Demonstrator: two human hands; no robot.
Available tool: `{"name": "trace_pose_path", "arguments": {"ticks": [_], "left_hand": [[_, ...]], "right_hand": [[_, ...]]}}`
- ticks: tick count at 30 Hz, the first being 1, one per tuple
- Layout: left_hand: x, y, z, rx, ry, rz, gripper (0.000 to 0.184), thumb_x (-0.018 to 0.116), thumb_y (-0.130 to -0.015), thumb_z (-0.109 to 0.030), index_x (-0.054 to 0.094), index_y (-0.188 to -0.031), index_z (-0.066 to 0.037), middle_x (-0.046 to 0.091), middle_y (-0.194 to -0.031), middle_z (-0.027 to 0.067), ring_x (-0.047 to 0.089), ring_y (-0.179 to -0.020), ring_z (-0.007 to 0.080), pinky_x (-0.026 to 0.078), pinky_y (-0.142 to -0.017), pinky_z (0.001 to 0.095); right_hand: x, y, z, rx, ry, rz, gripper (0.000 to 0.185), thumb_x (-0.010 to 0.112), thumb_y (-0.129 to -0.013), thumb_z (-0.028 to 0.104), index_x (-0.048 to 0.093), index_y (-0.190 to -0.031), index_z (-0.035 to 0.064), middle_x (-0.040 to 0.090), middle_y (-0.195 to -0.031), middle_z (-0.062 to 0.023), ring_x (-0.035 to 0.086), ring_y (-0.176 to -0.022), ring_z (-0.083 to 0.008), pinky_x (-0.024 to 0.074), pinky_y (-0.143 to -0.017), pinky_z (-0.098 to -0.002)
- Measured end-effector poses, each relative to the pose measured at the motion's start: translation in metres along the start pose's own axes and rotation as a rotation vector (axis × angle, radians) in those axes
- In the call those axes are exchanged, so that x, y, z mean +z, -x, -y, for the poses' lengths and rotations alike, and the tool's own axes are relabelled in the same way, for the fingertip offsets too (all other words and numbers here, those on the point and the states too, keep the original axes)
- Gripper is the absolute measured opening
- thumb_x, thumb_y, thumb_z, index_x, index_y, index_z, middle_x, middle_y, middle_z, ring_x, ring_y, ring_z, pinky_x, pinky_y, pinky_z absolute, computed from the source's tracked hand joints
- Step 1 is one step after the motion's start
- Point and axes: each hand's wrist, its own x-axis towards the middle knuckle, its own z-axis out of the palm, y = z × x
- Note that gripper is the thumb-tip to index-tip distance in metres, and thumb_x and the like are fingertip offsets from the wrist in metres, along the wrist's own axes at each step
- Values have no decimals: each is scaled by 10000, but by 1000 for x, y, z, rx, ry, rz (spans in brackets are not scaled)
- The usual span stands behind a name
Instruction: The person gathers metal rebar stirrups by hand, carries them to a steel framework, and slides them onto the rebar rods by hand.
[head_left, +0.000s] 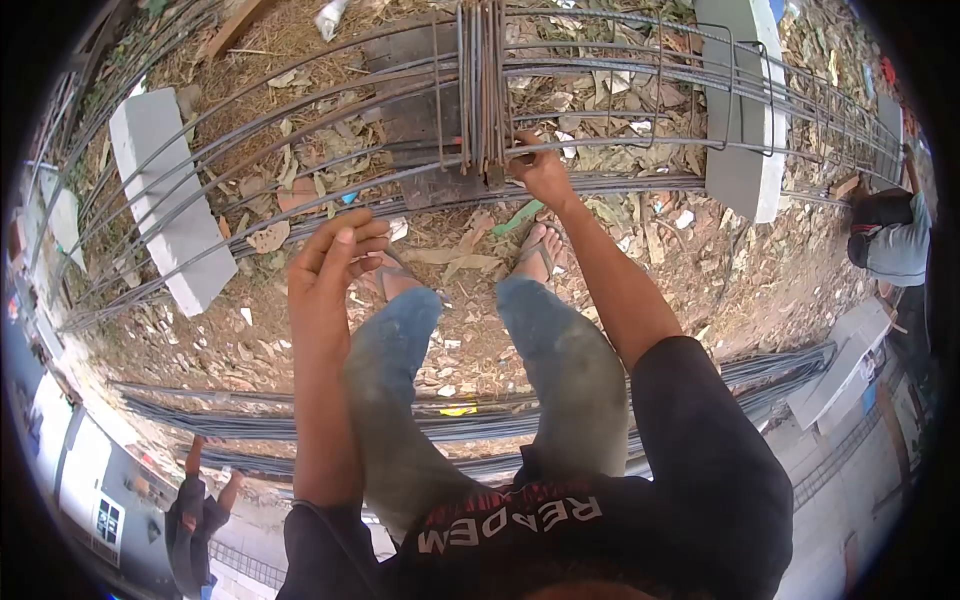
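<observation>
My right hand (pixel 543 175) is at the lower right end of a tight stack of rusty rebar stirrups (pixel 482 85), its fingers curled against the end stirrup beside a long rebar. The stack hangs around the long steel bars (pixel 590 68), which run left to right in front of me. My left hand (pixel 335 250) is raised over the ground, left of the stack and just below the lowest bars. Its fingers are loosely bent and apart, with nothing visible in them. Behind the stack lies a dark flat board (pixel 412 110). Single stirrups (pixel 657 95) are spaced along the bars to the right.
Pale grey blocks stand under the bars at left (pixel 170 190) and right (pixel 745 120). Dry leaves and rubble cover the ground. Behind my legs lie bundled rebars (pixel 250 425). One person (pixel 895 235) bends at far right; another (pixel 195 520) is at lower left.
</observation>
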Motion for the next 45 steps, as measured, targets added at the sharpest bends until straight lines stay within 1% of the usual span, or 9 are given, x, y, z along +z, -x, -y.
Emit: {"name": "trace_pose_path", "arguments": {"ticks": [7,13,17,21,27,30,36,42,45], "left_hand": [[22,-69,12,168,-398,239,506,659,-953,-184,526,-1424,-51,609,-1345,142,563,-1250,225,431,-1048,357],[26,-70,4,551,-653,158,611,696,-888,-237,514,-1439,-47,615,-1340,143,548,-1280,251,423,-1047,384],[19,-90,13,645,-592,132,562,660,-937,-241,509,-1443,-47,571,-1396,144,536,-1297,256,415,-1070,386],[18,-123,14,349,-275,203,640,656,-971,-370,468,-1452,9,533,-1421,194,499,-1338,292,394,-1114,419],[41,-195,37,22,-232,292,728,640,-971,-461,432,-1462,33,491,-1457,219,476,-1358,311,346,-1159,416],[73,-198,40,11,-131,320,710,644,-958,-501,482,-1400,31,575,-1354,229,575,-1253,307,416,-1108,466],[107,-239,66,-53,42,399,460,659,-963,-443,628,-1175,-36,718,-1074,135,717,-935,274,596,-809,414],[123,-243,72,-80,185,349,324,710,-949,-290,642,-1145,-41,724,-1009,102,721,-939,265,632,-777,427],[130,-242,70,-22,268,335,325,700,-957,-259,626,-1171,-27,719,-1017,118,721,-925,261,636,-770,417]], "right_hand": [[-17,11,-14,-208,300,19,414,809,-815,282,667,-1080,-3,673,-808,-118,636,-781,-213,505,-718,-344],[-61,57,-105,-50,-112,129,364,814,-778,246,670,-975,-24,720,-859,-151,656,-714,-300,524,-720,-393],[-108,110,-153,21,153,-196,339,779,-795,220,692,-1035,-3,740,-910,-132,701,-805,-288,543,-773,-397],[-123,139,-109,83,610,-519,348,721,-838,248,702,-1107,28,746,-974,-145,719,-909,-314,548,-818,-404],[-107,102,48,-412,289,-414,267,668,-914,191,691,-1088,-10,725,-918,-159,694,-802,-238,536,-738,-375],[-78,64,88,-501,501,-295,282,635,-937,227,690,-1101,5,719,-963,-192,694,-896,-368,542,-811,-446],[-26,40,67,-772,400,129,287,648,-926,201,696,-1135,12,721,-1027,-188,684,-975,-358,528,-857,-438],[-113,62,33,-512,-80,-734,229,655,-939,172,724,-1076,3,711,-814,-76,649,-709,-116,516,-651,-284],[-169,72,-24,-284,-60,-1135,289,678,-878,223,717,-1068,9,741,-870,-157,714,-778,-248,539,-735,-369]]}}
